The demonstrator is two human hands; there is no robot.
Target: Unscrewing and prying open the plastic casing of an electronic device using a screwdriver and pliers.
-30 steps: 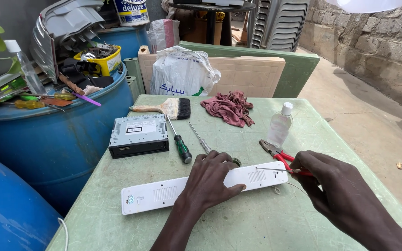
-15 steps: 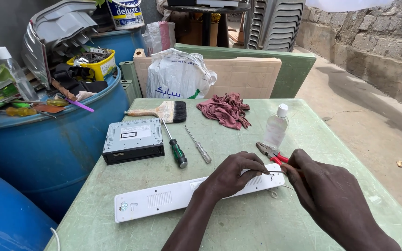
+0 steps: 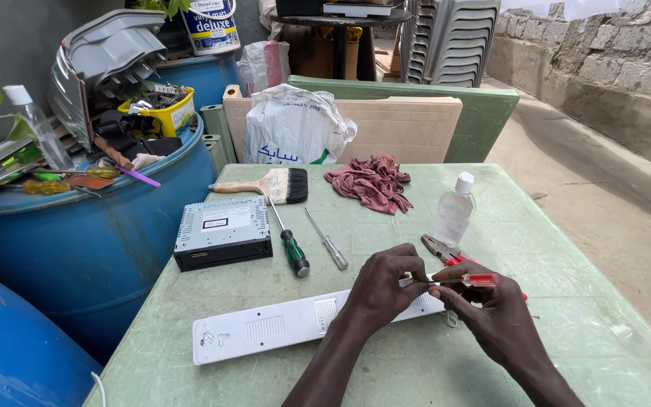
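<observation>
- The white bar [image 3: 295, 324] lies flat along the near part of the bench [image 3: 566, 226], its left end free, its right end under the hands. It sits nearer the bench edge than half a second ago, but the head camera has shifted too.
- The left hand [image 3: 382, 290], which a second ago lay spread flat on the bar, now has its grip pressed together at the tip of a small tool, resting on the bar's right part.
- The right hand [image 3: 491, 316] has picked up the red screwdriver [image 3: 469, 280]; its grip pinches the red handle, blade pointing left into the left fingertips.
- The pliers [image 3: 440, 249] lie just behind the hands, no longer beside the right palm.
- Judging by this, holding the bar down has given way to setting a tool against it.
- The radio [image 3: 224, 232], green screwdriver [image 3: 289, 240], brush [image 3: 269, 185], rag [image 3: 371, 181] and bottle [image 3: 455, 209] are untouched.
</observation>
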